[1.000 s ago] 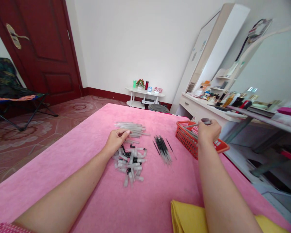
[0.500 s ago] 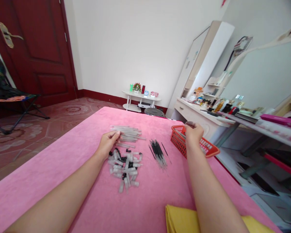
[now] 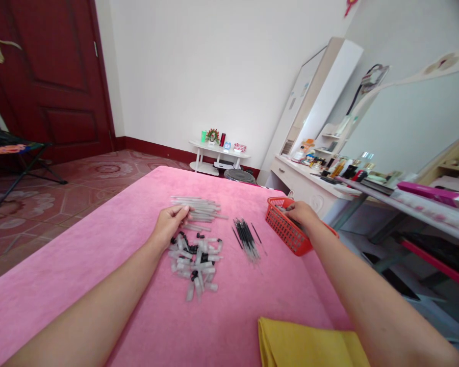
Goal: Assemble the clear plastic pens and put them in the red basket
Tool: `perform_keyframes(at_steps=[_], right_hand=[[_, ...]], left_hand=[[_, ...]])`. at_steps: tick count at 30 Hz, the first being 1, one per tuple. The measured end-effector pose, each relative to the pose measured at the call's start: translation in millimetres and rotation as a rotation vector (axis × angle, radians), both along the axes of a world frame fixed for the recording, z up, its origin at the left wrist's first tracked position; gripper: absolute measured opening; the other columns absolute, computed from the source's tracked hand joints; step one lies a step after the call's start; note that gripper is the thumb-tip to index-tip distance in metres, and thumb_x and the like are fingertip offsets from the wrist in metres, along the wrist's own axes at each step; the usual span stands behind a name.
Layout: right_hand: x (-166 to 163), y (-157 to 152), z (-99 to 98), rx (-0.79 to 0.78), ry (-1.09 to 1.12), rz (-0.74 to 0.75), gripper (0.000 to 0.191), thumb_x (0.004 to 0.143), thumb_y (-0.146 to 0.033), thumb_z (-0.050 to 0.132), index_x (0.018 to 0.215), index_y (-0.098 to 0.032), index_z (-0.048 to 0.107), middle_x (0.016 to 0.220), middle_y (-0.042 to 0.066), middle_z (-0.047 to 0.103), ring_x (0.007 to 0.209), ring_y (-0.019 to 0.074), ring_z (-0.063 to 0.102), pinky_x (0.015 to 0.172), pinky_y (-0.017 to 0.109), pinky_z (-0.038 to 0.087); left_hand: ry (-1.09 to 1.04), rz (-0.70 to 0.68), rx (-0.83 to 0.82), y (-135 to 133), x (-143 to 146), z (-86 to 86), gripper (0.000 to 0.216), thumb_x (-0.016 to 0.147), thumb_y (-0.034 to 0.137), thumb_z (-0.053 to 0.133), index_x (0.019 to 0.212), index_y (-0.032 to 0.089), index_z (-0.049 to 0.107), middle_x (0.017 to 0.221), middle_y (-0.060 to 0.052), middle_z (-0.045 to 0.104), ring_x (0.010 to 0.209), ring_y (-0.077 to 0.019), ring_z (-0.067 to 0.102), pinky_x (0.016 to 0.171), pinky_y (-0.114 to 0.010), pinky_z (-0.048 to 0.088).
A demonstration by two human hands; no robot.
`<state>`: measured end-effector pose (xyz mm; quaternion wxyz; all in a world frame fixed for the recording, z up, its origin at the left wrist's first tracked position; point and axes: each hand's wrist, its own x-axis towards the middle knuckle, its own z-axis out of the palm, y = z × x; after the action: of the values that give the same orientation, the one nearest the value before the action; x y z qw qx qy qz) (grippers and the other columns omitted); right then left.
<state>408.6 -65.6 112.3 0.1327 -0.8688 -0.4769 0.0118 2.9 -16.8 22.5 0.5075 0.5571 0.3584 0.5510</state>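
My left hand (image 3: 173, 220) rests on the pink cloth at the left end of a row of thin, greyish-white tubes (image 3: 202, 208). Its thumb and fingers are pinched together, and whatever they may hold cannot be made out. Just below it lies a loose pile of short clear pieces with black caps (image 3: 199, 262). My right hand (image 3: 303, 211) reaches into an orange-red plastic basket (image 3: 286, 232), its fingertips hidden among greyish contents. Between the hands lies a bundle of slim black sticks with pale, clear lower ends (image 3: 247, 237).
A pink cloth (image 3: 145, 316) covers the table. Folded yellow cloth (image 3: 309, 344) lies at the near edge, by my right forearm. On the right stands a white dressing table (image 3: 290, 171) with bottles. A low white shelf (image 3: 218, 149) stands by the far wall.
My right hand has gone from above the basket's far rim, with something greyish in its fingers, down into the basket. My left hand has stayed beside the tubes. The view has shifted slightly.
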Motion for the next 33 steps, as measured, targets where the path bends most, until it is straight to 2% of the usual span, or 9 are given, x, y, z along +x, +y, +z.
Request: perform_keyframes(at_steps=[5, 8, 11, 15, 19, 22, 26, 29, 33], right_hand=[[-2.4, -8.5, 16.7, -0.1, -0.146, -0.068, 0.041, 0.065, -0.047, 0.065, 0.085, -0.012, 0.068, 0.087, 0.017, 0.067, 0.079, 0.0276, 0.062, 0.063, 0.033, 0.041], [-6.4, -10.0, 19.7, -0.18, -0.163, -0.014, 0.048, 0.062, -0.058, 0.062, 0.087, -0.018, 0.069, 0.09, 0.012, 0.068, 0.082, 0.0265, 0.063, 0.064, 0.032, 0.043], [-10.0, -9.9, 21.4, -0.239, -0.192, 0.01, 0.039, 0.059, -0.05, 0.066, 0.085, -0.021, 0.07, 0.087, 0.009, 0.068, 0.08, 0.0243, 0.064, 0.064, 0.031, 0.044], [-33.6, -4.9, 31.3, -0.076, -0.311, -0.027, 0.034, 0.064, -0.038, 0.064, 0.092, -0.02, 0.07, 0.091, 0.012, 0.069, 0.084, 0.026, 0.064, 0.064, 0.032, 0.045], [-91.3, 8.2, 35.7, 0.173, -0.236, 0.231, 0.023, 0.071, -0.034, 0.06, 0.086, -0.021, 0.071, 0.088, 0.008, 0.07, 0.081, 0.0204, 0.063, 0.066, 0.028, 0.044], [-143.3, 19.9, 20.9, 0.185, 0.004, 0.555, 0.016, 0.07, -0.026, 0.062, 0.081, -0.019, 0.071, 0.082, 0.004, 0.07, 0.074, 0.0151, 0.062, 0.066, 0.023, 0.044], [-201.3, 25.6, -15.4, 0.101, 0.281, 0.75, 0.014, 0.07, -0.022, 0.062, 0.078, -0.016, 0.071, 0.071, 0.002, 0.069, 0.066, 0.0134, 0.061, 0.061, 0.022, 0.043], [-229.8, 20.5, -39.3, 0.068, 0.276, 0.783, 0.013, 0.068, -0.016, 0.061, 0.077, -0.018, 0.071, 0.073, 0.001, 0.07, 0.07, 0.0141, 0.062, 0.063, 0.022, 0.043], [-247.3, 12.6, -57.5, 0.109, 0.112, 0.644, 0.022, 0.068, -0.021, 0.064, 0.089, -0.023, 0.069, 0.09, 0.003, 0.07, 0.084, 0.0186, 0.063, 0.068, 0.025, 0.043]], left_hand=[[-0.006, -0.003, 0.0, 1.1, 0.0, -0.6, 0.041, 0.071, 0.05, 0.063, 0.084, 0.011, 0.068, 0.063, -0.002, 0.06, 0.048, -0.0081, 0.045, 0.045, -0.02, 0.032], [-0.012, -0.001, -0.005, 0.1, 0.3, 0.0, 0.041, 0.069, 0.05, 0.064, 0.083, 0.011, 0.068, 0.063, -0.002, 0.06, 0.047, -0.0082, 0.045, 0.045, -0.02, 0.031], [-0.022, 0.005, -0.003, -0.8, 0.6, 0.7, 0.041, 0.069, 0.05, 0.064, 0.082, 0.012, 0.068, 0.062, -0.001, 0.06, 0.046, -0.0079, 0.044, 0.044, -0.02, 0.031], [-0.041, 0.006, 0.002, 0.0, 0.2, 0.5, 0.04, 0.069, 0.049, 0.065, 0.08, 0.011, 0.068, 0.06, -0.002, 0.06, 0.045, -0.0078, 0.044, 0.045, -0.02, 0.032], [-0.1, 0.038, -0.021, 1.4, -0.8, 0.0, 0.04, 0.067, 0.049, 0.066, 0.081, 0.011, 0.068, 0.06, -0.001, 0.06, 0.046, -0.0081, 0.046, 0.045, -0.02, 0.034], [-0.119, 0.062, -0.016, 1.1, -2.1, -0.1, 0.039, 0.069, 0.047, 0.065, 0.082, 0.011, 0.068, 0.059, -0.001, 0.059, 0.046, -0.0074, 0.046, 0.045, -0.02, 0.034], [-0.131, 0.072, -0.003, 0.8, -3.6, -0.2, 0.036, 0.07, 0.046, 0.065, 0.08, 0.011, 0.068, 0.059, 0.0, 0.059, 0.045, -0.0068, 0.045, 0.045, -0.02, 0.033], [-0.126, 0.07, 0.01, 1.7, -3.8, -0.7, 0.035, 0.071, 0.045, 0.064, 0.08, 0.012, 0.068, 0.058, 0.0, 0.058, 0.045, -0.0068, 0.045, 0.044, -0.02, 0.032], [-0.118, 0.074, 0.025, 1.2, -2.9, 0.1, 0.035, 0.072, 0.045, 0.063, 0.08, 0.012, 0.068, 0.059, 0.0, 0.059, 0.044, -0.0069, 0.044, 0.045, -0.02, 0.032]])
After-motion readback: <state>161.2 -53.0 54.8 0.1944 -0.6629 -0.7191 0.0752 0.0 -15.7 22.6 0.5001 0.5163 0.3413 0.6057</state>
